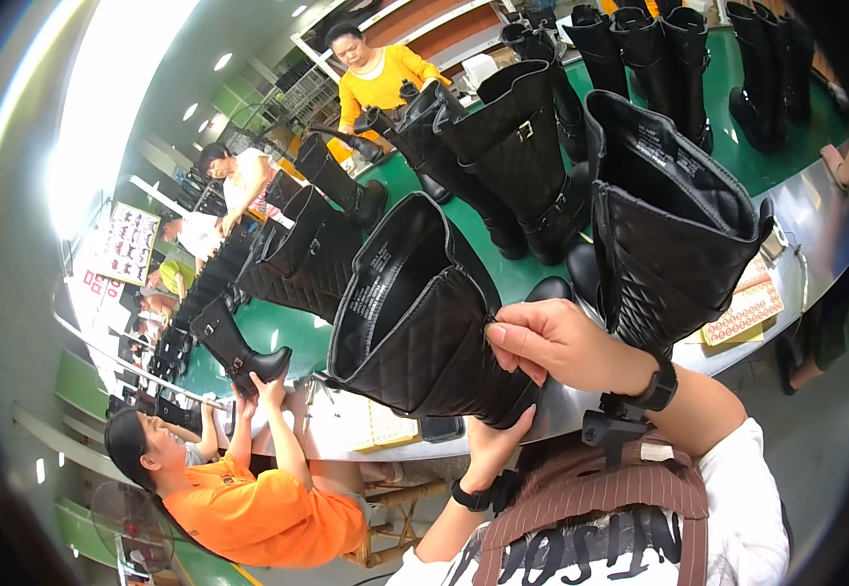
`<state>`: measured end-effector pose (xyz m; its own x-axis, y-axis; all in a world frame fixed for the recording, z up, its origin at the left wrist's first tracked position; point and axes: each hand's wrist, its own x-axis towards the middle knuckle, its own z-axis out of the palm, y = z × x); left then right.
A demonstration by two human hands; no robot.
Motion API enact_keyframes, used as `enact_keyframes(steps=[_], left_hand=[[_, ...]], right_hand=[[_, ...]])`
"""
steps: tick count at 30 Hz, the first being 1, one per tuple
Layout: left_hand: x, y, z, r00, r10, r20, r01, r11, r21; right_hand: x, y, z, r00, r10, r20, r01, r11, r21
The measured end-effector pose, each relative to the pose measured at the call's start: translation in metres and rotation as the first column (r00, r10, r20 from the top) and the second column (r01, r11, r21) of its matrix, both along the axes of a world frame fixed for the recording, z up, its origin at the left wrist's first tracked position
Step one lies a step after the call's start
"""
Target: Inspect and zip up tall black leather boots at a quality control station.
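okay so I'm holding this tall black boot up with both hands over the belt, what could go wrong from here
1. The right hand only pinches the quilted boot at the shaft edge while the left hand props it from below; that light grip might let it slip.
2. A second boot stands close beside it, and swinging the held one could knock it over.
3. More boots crowd the green belt, so room to set it down looks tight.

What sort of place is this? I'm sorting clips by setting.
Likely a footwear factory line: black quilted boots stand along a green conveyor, seated workers handle them, and both hands hold one boot.
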<state>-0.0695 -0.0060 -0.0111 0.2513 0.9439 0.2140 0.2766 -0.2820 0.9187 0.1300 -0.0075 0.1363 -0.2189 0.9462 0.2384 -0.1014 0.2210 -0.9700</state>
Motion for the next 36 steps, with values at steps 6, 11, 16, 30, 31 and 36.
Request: enact_keyframes(steps=[6,11,16,30,31,36], left_hand=[[0.0,0.001,0.001,0.998,0.0,-0.062,0.002,1.0,0.03],[0.008,-0.009,0.007,1.0,-0.019,-0.008,0.019,1.0,0.004],[0.019,-0.012,0.004,0.994,0.068,0.084,-0.059,0.992,-0.108],[0.004,-0.037,0.113,0.684,-0.447,-0.577,0.437,0.884,-0.167],[0.015,-0.039,0.116,0.762,-0.494,-0.419,0.495,0.861,-0.114],[0.101,-0.002,0.1,0.916,-0.328,0.231,0.337,0.942,0.003]], right_hand=[[0.003,-0.017,0.043,0.941,0.119,-0.318,-0.139,0.989,-0.041],[0.008,-0.022,0.078,0.971,0.178,-0.158,-0.17,0.984,0.061],[0.005,-0.054,0.058,0.893,-0.397,0.212,0.174,0.738,0.652],[0.077,-0.115,0.024,0.172,-0.984,0.052,0.506,0.134,0.852],[0.082,-0.121,0.042,0.125,-0.991,0.047,0.481,0.102,0.871],[0.079,-0.11,0.094,0.171,-0.894,0.415,0.258,0.447,0.857]])
